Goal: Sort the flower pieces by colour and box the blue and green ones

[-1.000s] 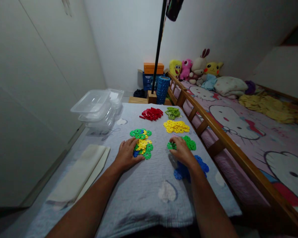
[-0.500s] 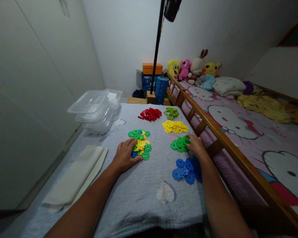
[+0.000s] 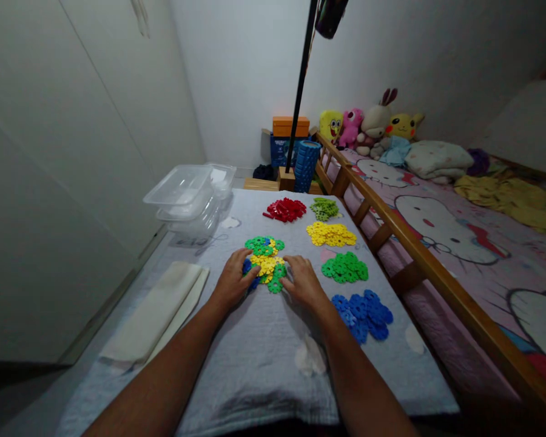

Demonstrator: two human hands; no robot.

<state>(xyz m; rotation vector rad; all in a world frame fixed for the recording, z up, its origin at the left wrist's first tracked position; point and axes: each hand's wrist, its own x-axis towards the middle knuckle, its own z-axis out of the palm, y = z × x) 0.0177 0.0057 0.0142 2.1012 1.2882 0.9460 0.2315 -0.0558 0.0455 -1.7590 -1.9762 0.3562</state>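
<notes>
The light is dim. White wardrobe doors (image 3: pixel 73 152) line the left, a plain white wall (image 3: pixel 236 79) the far end, a wooden bed rail (image 3: pixel 437 276) the right.

Bare tabletop (image 3: pixel 259 364) opens between the forearms, and a narrow lane runs ahead between the mixed pile (image 3: pixel 266 265) and the yellow pile (image 3: pixel 331 233), stopped at its far end by the red pile (image 3: pixel 286 210). Between the right hand (image 3: pixel 303 279) and the green pile (image 3: pixel 344 267) there is only a slim gap. Stacked plastic containers (image 3: pixel 179 188) rise on the left, and a wooden bed rail (image 3: pixel 418 244) bounds the right.
</notes>
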